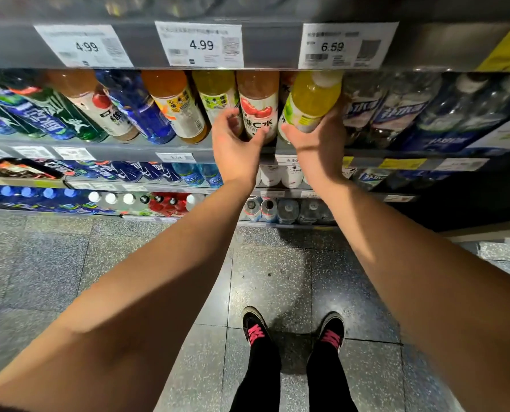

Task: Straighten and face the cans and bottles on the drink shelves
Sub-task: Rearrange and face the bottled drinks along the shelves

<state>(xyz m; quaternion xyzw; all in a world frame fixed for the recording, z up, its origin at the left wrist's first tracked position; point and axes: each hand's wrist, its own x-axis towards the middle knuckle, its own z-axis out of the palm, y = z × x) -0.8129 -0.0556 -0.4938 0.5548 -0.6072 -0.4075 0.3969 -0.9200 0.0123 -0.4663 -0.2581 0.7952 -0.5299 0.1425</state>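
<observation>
Both hands up at the 2nd shelf from top, mid-bay.

R hand [313, 138] wraps the yellow bottle [314, 99] from below: fingers curled round its lower body, thumb on the near side. Bottle is clear plastic w/ bright yellow liquid, white cap, white/green label band w/ lime-ish graphic; round, smooth, glossy. It's tilted, cap end leaning right vs its neighbours, base at the shelf front edge [128, 150].

L hand [235, 141] is on the red-label bottle [258, 108] just left of it: thumb across the label's lower front, fingers curled round its left side, between it and the pale yellow bottle [216, 99]. Looks like a loose clasp, can't tell how firm. Red-label bottle: pinkish-brown liquid, white wrap w/ red fruit print and dark characters, standing in line w/ the row.

Rest of the row, L→R: green/blue cans or bottles w/ glossy printed sleeves, orange bottle [173, 105] w/ white label + barcode, deep blue bottle [137, 111]. Right of the hands: clear water-type bottles [396, 111] w/ blue/white labels, some shrink-wrapped.

Shelf lip above is grey metal/plastic strip w/ white paper price tags [200, 44] (4.99, 4.99, 6.59), a yellow tag at far right. Lower shelves: blue-cap bottles, white caps, red pack, clear bottles seen from top.

Floor is speckled grey terrazzo tile [277, 278], shiny. Black shoes [255, 325] w/ pink laces, dark trousers.
</observation>
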